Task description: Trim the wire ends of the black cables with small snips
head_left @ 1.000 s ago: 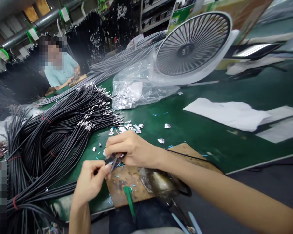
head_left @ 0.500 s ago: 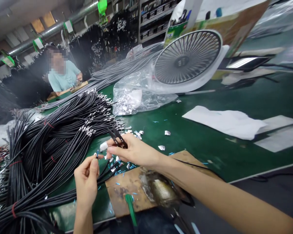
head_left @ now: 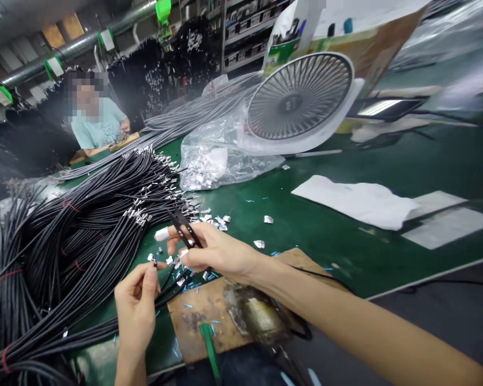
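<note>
- Well, a big heap of black cables (head_left: 92,230) lies left of the hands, with red ties (head_left: 5,358) round the bunches and silvery ends.
- Past the heap is a clear bag (head_left: 219,163) with shiny bits in it, and a round fan (head_left: 300,102) stands right beside the bag.
- Little silver scraps (head_left: 259,244) and thin blue bits (head_left: 212,277) are spread over the green table (head_left: 253,206) near the hands.
- A brown board (head_left: 193,343) is partly under the right arm (head_left: 326,303), and a green stick (head_left: 210,348) crosses its near edge.
- A white sheet (head_left: 346,201) lies off to the right.
- Far back, there is a person in a light blue shirt (head_left: 102,128).
- The right hand (head_left: 213,249) is closed round a black tool (head_left: 185,230) with two thin legs. It wears a white cover (head_left: 161,234) on one finger, and it blocks some of the table.
- The left hand (head_left: 134,305) pinches a cable end (head_left: 155,264), just beside the right hand but apart from it.
- The cable end is small and black, with a blue bit poking up. The hand hides the rest.
</note>
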### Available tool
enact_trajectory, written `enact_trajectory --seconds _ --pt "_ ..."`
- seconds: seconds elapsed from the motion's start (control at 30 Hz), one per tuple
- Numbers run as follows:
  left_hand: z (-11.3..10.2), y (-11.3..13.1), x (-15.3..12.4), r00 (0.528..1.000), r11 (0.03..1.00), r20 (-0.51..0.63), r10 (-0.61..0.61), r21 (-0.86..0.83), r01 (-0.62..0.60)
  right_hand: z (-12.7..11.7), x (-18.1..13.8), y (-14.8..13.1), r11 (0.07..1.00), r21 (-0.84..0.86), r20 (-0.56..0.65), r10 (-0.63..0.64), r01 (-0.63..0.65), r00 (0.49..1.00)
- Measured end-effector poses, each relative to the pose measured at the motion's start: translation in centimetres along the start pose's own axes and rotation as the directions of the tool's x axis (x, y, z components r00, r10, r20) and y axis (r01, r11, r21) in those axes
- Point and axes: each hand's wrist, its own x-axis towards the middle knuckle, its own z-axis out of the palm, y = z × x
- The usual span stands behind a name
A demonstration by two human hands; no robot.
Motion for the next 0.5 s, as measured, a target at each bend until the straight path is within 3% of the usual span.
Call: enact_trajectory --seconds 0.17,0.3,0.4,0.5 --pt "-0.1 0.6 -0.1 0.999 0.999 0.03 -0.035 -0.028 0.035 0.0 0.2 0.1 1.0 0.016 -0.022 -0.017 0.017 1.0" --pt "0.0 1.7 -0.4 0.996 0.994 0.034 -0.08 -0.068 0.082 0.0 0.5 0.5 0.993 -0.035 -0.107 -0.118 0.115 0.987" --pt "0.2 2.4 -0.6 0.991 0.989 -0.007 -0.133 -0.07 0.132 0.0 0.5 1.1 0.935 -0.268 -0.16 -0.281 0.232 0.946" --pt "0.3 2.6 -0.7 0.984 0.982 -0.023 -0.176 -0.076 0.173 0.3 0.3 1.6 0.783 -0.544 -0.116 -0.424 0.3 0.898"
